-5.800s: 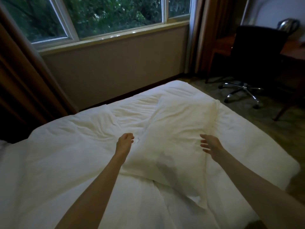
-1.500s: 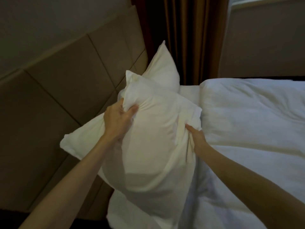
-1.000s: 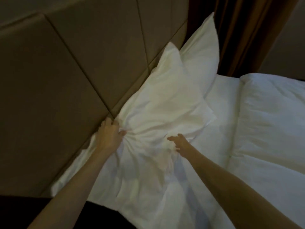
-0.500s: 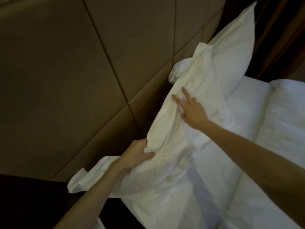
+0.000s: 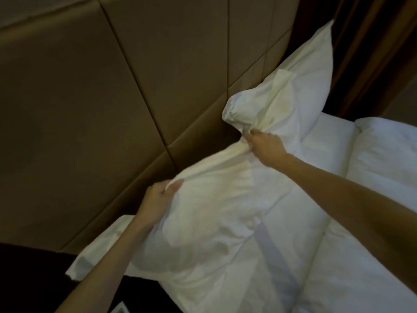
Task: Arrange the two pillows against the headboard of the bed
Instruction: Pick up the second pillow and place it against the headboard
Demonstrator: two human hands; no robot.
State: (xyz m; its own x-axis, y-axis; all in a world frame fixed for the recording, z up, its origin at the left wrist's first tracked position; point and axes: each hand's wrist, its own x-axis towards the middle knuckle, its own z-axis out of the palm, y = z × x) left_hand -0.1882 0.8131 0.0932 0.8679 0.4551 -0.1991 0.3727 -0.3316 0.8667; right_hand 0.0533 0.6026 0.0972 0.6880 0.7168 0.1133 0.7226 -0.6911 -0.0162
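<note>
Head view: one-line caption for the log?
Both hands, left hand and right hand, grip near pillow beside headboard.

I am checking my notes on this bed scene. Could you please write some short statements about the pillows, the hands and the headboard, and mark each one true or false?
1. Both hands grip the near pillow. True: the left hand holds its left edge and the right hand pinches its top.
2. The far pillow lies flat on the duvet. False: it stands upright, leaning on the headboard.
3. The headboard is made of padded tan panels. True.
4. The right hand rests open on the duvet. False: its fingers are closed on pillow fabric.
5. A curtain hangs beyond the far pillow. True.
</note>
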